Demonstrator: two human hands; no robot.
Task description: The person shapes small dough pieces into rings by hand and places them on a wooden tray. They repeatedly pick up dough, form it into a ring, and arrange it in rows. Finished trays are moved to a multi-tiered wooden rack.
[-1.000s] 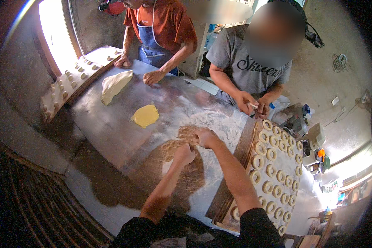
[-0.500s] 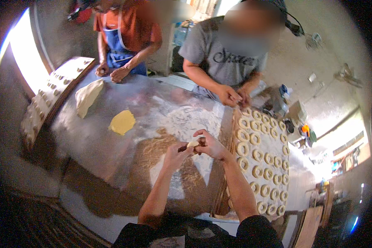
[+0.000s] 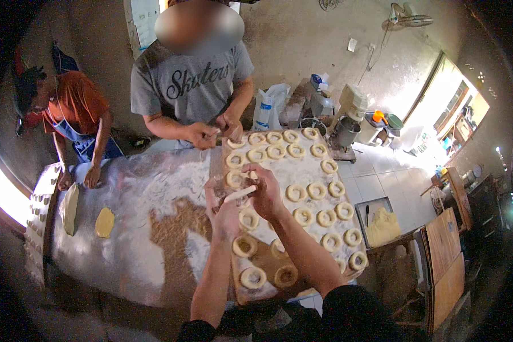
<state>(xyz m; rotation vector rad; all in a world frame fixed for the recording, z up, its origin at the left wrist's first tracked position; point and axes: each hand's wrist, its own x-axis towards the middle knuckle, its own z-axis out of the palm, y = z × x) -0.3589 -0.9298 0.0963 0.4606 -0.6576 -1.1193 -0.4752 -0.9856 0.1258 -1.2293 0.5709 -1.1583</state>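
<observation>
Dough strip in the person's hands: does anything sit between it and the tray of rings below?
Nothing visible does. The dough strip is held between the left hand and right hand, directly over the tray of dough rings.

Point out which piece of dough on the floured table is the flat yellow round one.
The small flat yellow dough disc near the table's left end. The long pale dough slab beside it is whiter and elongated; the pale dough rings sit on the wooden board.
</observation>
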